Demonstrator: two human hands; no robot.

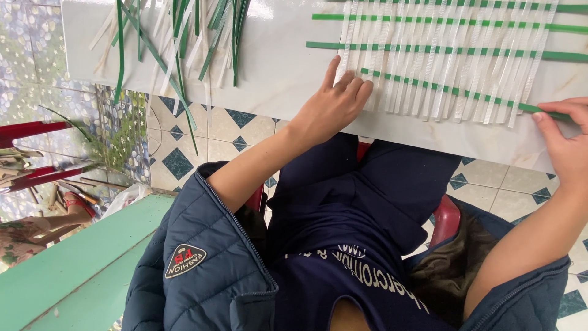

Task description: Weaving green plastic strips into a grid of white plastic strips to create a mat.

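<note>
While the white tabletop (269, 67) fills the upper part of the head view, a partly woven mat (453, 61) of white mesh strips crossed by green bands lies flat on its right half, near the front edge. Four green bands run across the white strips; the lowest green strip (453, 91) slants down to the right and threads over and under the whites. A loose heap of spare strips (177, 37), green and white, lies at the table's upper left, some ends hanging over the edge. Below the table: patterned floor tiles (202, 132), a pale green bench (73, 263) at lower left, a red stool (446, 217) under the person.

Left hand (334, 104): fingers spread narrow, palm down, fingertips pressing the left edge of the mat where the lowest green strip begins.

Right hand (566, 138): thumb and forefinger pinched on the right end of that same strip, just past the last white strip, at the frame's right edge.
</note>
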